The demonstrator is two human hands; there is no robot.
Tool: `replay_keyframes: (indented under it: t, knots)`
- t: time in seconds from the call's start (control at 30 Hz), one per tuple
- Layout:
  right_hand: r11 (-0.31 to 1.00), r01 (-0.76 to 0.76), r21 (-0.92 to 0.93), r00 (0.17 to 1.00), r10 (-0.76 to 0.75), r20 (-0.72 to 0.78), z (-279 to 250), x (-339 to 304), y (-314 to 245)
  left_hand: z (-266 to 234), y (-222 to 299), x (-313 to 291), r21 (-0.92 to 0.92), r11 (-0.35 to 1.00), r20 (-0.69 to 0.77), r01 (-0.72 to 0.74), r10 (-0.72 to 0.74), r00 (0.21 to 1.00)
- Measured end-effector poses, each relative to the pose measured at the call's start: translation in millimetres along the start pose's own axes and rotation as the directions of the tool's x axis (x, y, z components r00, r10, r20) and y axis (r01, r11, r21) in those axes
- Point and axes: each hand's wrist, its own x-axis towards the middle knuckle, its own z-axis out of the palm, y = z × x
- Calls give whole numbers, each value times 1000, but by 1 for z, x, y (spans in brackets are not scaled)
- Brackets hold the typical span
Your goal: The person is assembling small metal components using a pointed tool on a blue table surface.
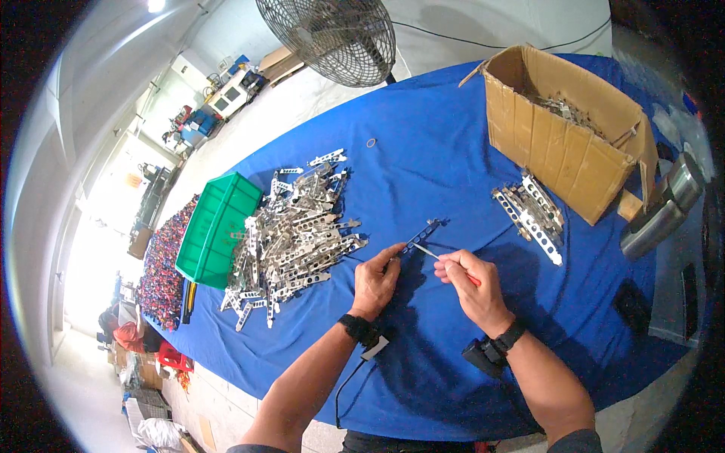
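Over the middle of the blue cloth, my left hand (375, 285) pinches one end of a narrow perforated metal strip (425, 232), which points away and to the right. My right hand (476, 288) is closed round a slim hand tool (427, 251) with a red handle and a thin pale shaft. The shaft's tip meets the strip, or lies very close to it, near my left fingertips. To the left spreads a large heap of similar metal strips (298, 234). A smaller stack of strips (535, 213) lies right of my right hand.
A green plastic bin (215, 226) is tipped beside the heap, next to many small coloured pieces (162, 260). At the back right stands an open cardboard box (555, 140) holding metal pieces. A steel tumbler (661, 208) is by the right edge. A fan (332, 38) stands beyond the table.
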Motion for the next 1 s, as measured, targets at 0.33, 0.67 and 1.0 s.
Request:
replay_keyframes:
  t: [0.33, 0.67, 1.0]
  knots:
    - [999, 39, -8, 999, -38, 35, 1, 0, 3, 0, 0, 0, 8, 1000, -7, 22, -22, 1000]
    - [995, -75, 64, 997, 73, 40, 0, -1, -1, 0, -2, 0, -1, 1000, -12, 5, -5, 1000]
    - [996, -86, 30, 995, 85, 50, -2, -1, -3, 1, 2, -1, -16, 1000, -27, 15, -16, 1000]
